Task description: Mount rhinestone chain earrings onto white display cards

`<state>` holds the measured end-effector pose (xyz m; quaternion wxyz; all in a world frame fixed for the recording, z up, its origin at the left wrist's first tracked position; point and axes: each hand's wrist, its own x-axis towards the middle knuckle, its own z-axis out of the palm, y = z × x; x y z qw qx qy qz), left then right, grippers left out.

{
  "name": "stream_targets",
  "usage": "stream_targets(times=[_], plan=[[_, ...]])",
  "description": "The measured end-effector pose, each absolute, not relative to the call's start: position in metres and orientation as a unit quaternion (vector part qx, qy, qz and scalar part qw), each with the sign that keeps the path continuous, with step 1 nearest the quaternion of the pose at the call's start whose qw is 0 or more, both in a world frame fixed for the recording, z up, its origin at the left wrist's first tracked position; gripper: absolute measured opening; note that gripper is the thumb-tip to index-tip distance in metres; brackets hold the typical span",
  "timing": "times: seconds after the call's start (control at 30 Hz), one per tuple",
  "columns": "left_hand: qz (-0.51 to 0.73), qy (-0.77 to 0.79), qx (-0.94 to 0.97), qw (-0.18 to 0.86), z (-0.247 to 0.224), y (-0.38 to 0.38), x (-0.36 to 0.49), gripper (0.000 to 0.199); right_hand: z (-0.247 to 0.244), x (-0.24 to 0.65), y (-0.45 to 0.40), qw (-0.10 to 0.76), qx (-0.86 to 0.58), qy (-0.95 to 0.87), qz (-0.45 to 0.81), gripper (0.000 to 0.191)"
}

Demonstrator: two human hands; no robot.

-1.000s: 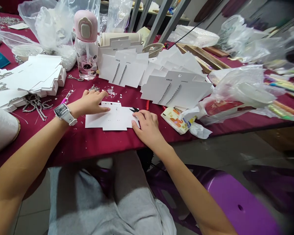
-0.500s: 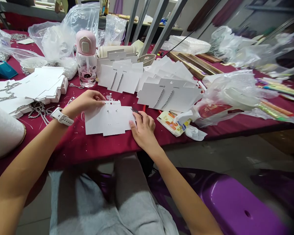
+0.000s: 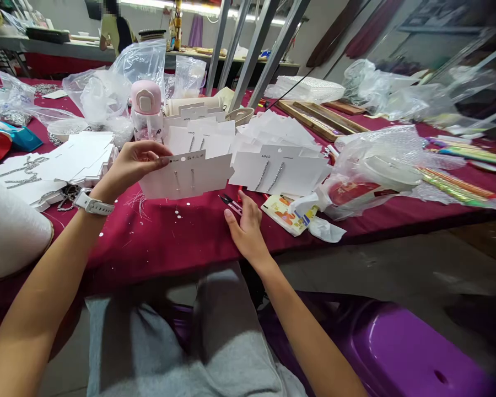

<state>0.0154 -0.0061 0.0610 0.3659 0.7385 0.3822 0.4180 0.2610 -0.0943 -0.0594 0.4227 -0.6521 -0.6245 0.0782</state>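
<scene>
My left hand (image 3: 138,162) pinches the top left edge of a white earring card (image 3: 213,173). The card is raised and tilted above the table, its face with two short metal pieces in view. To its right, my right hand (image 3: 248,226) rests low over the cloth with small thread snips (image 3: 233,205) in its fingers; the dark blades point up and left. Just beyond stands a white card with two sparkling chain earrings (image 3: 300,170), marked MNG. More such cards (image 3: 221,135) lean behind the held one.
A pink-lidded bottle (image 3: 146,99) stands behind my left hand. Stacked white cards (image 3: 72,154) and a large white cone (image 3: 12,231) are at left. To the right lie a tissue pack (image 3: 287,212) and a bagged bowl (image 3: 367,179). Metal posts (image 3: 258,60) rise at the back.
The card has left the table, lifted and tipped up by my left hand. My right hand has come off the card's right edge, and the snips now show more fully.
</scene>
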Motion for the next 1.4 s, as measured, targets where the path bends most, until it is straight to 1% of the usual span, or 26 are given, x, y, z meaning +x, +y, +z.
stream_targets(times=[0.07, 0.13, 0.2, 0.23, 0.33, 0.4, 0.47, 0.5, 0.57, 0.63, 0.7, 0.77, 0.87, 1.0, 1.07, 1.13, 1.2, 1.27, 1.33, 1.4], plan=[[0.434, 0.342, 0.751, 0.360, 0.059, -0.006, 0.015, 0.012, -0.059, 0.267, -0.095, 0.490, -0.619, -0.595, 0.150, 0.070], [0.432, 0.308, 0.773, 0.348, 0.059, -0.007, 0.016, 0.010, -0.056, 0.271, -0.096, 0.535, -0.574, -0.577, 0.225, 0.071], [0.428, 0.284, 0.792, 0.330, 0.059, -0.009, 0.016, 0.008, -0.053, 0.270, -0.101, 0.554, -0.527, -0.586, 0.267, 0.067], [0.425, 0.276, 0.801, 0.320, 0.059, -0.010, 0.017, 0.007, -0.051, 0.267, -0.103, 0.556, -0.513, -0.596, 0.270, 0.061], [0.421, 0.264, 0.820, 0.282, 0.058, -0.010, 0.018, 0.006, -0.041, 0.255, -0.114, 0.549, -0.514, -0.612, 0.243, 0.037], [0.447, 0.265, 0.820, 0.241, 0.056, -0.007, 0.019, 0.014, -0.032, 0.246, -0.121, 0.563, -0.528, -0.596, 0.219, 0.028], [0.483, 0.278, 0.805, 0.202, 0.053, -0.004, 0.020, 0.026, -0.021, 0.243, -0.129, 0.610, -0.542, -0.552, 0.169, 0.025], [0.495, 0.286, 0.797, 0.192, 0.051, -0.002, 0.020, 0.028, -0.015, 0.243, -0.132, 0.635, -0.550, -0.527, 0.131, 0.026], [0.504, 0.300, 0.784, 0.205, 0.048, 0.001, 0.021, 0.025, -0.003, 0.249, -0.140, 0.663, -0.578, -0.476, 0.014, 0.029], [0.498, 0.306, 0.780, 0.226, 0.045, 0.002, 0.022, 0.018, 0.008, 0.258, -0.145, 0.634, -0.614, -0.450, -0.134, 0.032], [0.490, 0.315, 0.780, 0.228, 0.042, 0.002, 0.023, 0.013, 0.018, 0.267, -0.144, 0.566, -0.647, -0.441, -0.259, 0.038], [0.488, 0.326, 0.779, 0.220, 0.040, 0.002, 0.024, 0.010, 0.025, 0.271, -0.136, 0.499, -0.678, -0.454, -0.292, 0.045], [0.494, 0.343, 0.765, 0.228, 0.037, 0.005, 0.024, 0.010, 0.029, 0.272, -0.109, 0.403, -0.727, -0.507, -0.226, 0.052], [0.481, 0.380, 0.758, 0.224, 0.032, 0.014, 0.020, 0.011, 0.022, 0.268, -0.064, 0.288, -0.782, -0.533, -0.145, 0.060], [0.451, 0.410, 0.766, 0.205, 0.029, 0.020, 0.017, 0.013, 0.014, 0.268, -0.047, 0.251, -0.792, -0.542, -0.127, 0.063], [0.393, 0.449, 0.786, 0.165, 0.024, 0.025, 0.013, 0.015, 0.006, 0.267, -0.036, 0.223, -0.799, -0.547, -0.112, 0.065], [0.311, 0.492, 0.808, 0.091, 0.020, 0.028, 0.009, 0.018, 0.000, 0.266, -0.031, 0.211, -0.805, -0.545, -0.098, 0.068], [0.228, 0.529, 0.818, 0.000, 0.016, 0.027, 0.008, 0.019, -0.004, 0.265, -0.029, 0.219, -0.808, -0.539, -0.090, 0.069], [0.168, 0.550, 0.815, -0.065, 0.014, 0.025, 0.007, 0.020, -0.005, 0.266, -0.029, 0.243, -0.801, -0.541, -0.086, 0.066], [0.139, 0.564, 0.809, -0.089, 0.016, 0.022, 0.008, 0.022, -0.003, 0.265, -0.034, 0.288, -0.779, -0.551, -0.080, 0.060]])
